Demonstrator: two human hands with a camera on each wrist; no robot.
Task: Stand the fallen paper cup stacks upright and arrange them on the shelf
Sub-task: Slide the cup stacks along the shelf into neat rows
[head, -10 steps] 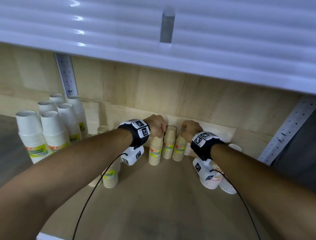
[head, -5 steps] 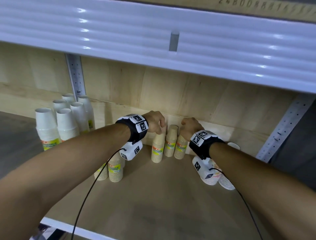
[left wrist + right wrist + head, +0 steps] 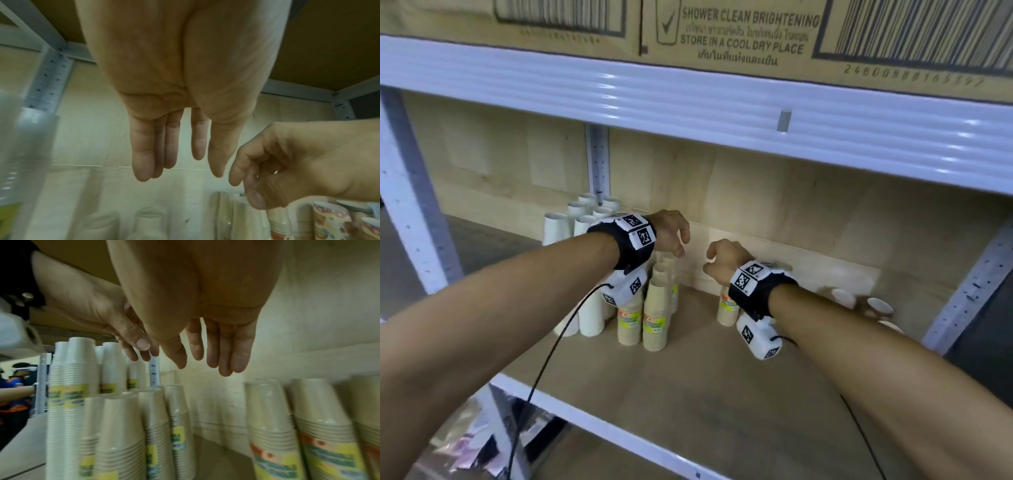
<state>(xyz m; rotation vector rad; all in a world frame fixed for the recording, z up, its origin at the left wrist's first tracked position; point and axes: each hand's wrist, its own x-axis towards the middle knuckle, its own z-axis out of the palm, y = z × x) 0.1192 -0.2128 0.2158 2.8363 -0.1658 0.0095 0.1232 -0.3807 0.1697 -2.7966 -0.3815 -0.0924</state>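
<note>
1. Wooden shelf [image 3: 722, 394] boards run under my arms, with a pale wooden back panel [image 3: 774, 205] behind and a white metal beam [image 3: 688, 102] overhead that carries a printed cardboard box [image 3: 739, 31].
2. My left hand [image 3: 671, 234] hovers above the brown cup stacks [image 3: 655, 318]; its fingers hang loose and hold nothing, as the left wrist view confirms.
3. My right hand [image 3: 722, 260] hangs just beside it, apart from it, with fingers relaxed and nothing in its grasp; the right wrist view shows them nearly straight.
4. Those brown stacks stand upright, rims down, bunched close together near the back panel, each with a yellow-green label.
5. One more brown stack [image 3: 726, 308] stands upright under my right wrist, partly hidden by the wrist strap.
6. White cup stacks [image 3: 585, 222] stand upright in a group to the left, against the grey upright post [image 3: 597, 161].
7. Patterned cups [image 3: 876, 306] lie on their sides at the right, behind my right forearm, blurred.
</note>
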